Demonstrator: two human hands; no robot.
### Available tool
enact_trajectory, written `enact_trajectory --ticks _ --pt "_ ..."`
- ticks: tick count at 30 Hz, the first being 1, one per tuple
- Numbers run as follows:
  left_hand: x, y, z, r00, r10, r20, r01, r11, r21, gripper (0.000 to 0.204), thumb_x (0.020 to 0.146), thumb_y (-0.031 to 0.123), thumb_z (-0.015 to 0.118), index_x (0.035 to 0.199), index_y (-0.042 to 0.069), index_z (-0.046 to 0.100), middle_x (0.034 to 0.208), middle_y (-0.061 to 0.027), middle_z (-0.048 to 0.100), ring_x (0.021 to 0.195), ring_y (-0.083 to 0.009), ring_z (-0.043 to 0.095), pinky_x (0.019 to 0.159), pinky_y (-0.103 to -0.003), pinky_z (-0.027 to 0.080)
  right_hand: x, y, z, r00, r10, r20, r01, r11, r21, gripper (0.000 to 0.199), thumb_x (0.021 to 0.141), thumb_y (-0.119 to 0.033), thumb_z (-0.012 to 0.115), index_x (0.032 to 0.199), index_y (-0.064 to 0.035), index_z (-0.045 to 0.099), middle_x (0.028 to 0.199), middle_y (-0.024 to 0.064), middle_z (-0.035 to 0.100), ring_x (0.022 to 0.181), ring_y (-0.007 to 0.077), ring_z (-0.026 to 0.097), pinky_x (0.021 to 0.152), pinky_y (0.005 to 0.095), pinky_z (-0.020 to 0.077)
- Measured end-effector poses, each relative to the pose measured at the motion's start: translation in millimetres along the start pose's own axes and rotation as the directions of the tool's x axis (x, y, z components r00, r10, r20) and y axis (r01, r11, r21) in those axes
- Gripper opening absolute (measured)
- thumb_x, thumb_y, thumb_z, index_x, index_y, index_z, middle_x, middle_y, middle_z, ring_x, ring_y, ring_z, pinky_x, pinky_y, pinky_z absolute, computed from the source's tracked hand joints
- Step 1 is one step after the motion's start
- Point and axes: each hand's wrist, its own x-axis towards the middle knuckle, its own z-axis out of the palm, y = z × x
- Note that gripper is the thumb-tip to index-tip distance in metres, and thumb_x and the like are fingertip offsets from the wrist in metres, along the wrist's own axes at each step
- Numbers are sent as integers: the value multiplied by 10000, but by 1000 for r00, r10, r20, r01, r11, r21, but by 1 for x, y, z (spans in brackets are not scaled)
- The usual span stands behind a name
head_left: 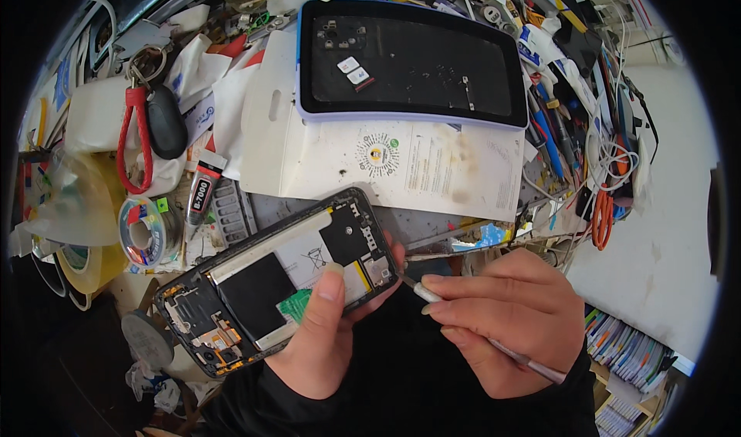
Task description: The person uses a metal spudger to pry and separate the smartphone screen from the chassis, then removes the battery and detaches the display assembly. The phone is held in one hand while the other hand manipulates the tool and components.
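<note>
My left hand (320, 344) grips an opened smartphone (251, 294), tilted with its right end raised. The thumb presses over the white-and-black battery (297, 256), and the fingers wrap behind the phone. Copper-coloured parts and camera modules show at its lower left end. In my right hand (509, 313) is a slim, pen-like metal tool (423, 292), pinched between thumb and fingers. Its thin tip meets the phone's right corner, near my left fingertips; whether it touches the frame I cannot tell. Beyond them a phone back cover (401, 63) lies inside a bluish case, holding a SIM tray and small screws.
Under the case lies a white cardboard sheet (324, 159). To the left are a glue tube (204, 182), a solder wire spool (143, 232), a key fob (164, 121) with a red strap, and tape rolls. Cables and screwdrivers (552, 140) crowd the right. A white surface (664, 198) stands beyond.
</note>
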Motion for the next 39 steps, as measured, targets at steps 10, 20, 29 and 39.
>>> enact_trajectory --ticks 10,20,29,39 --pt "1 -6 -2 997 58 44 -58 998 18 576 1084 305 538 1543 -25 429 1401 -276 622 1266 -412 656 1083 -532 550 -7 13 -3 999 48 -3 -46 974 221 194 850 -50 753 1032 14 767 1080 180 801 753 225 703 692 317 540" --pt "-13 -3 -11 981 -46 190 42 999 21 651 1080 398 514 1554 -35 409 1412 -292 611 1280 -420 646 1048 -537 583 -30 12 -10 968 166 -190 -76 909 409 387 1079 -302 574 979 48 707 1022 273 768 814 241 687 768 352 554" --pt "-49 -1 -8 960 -125 249 134 991 -20 692 1081 443 482 1576 -31 381 1450 -332 569 1298 -460 626 1061 -585 568 -56 1 -5 944 -224 -243 279 933 225 201 933 -126 772 1106 -26 765 1206 254 739 1022 361 756 826 418 616" --pt "-78 -9 -7 922 -175 345 165 985 58 746 1023 458 584 1562 -17 382 1425 -337 589 1246 -472 657 1063 -624 540 -53 -8 0 994 89 -61 -64 941 331 982 632 -242 1022 1476 -10 577 802 5 587 713 84 544 591 236 343"
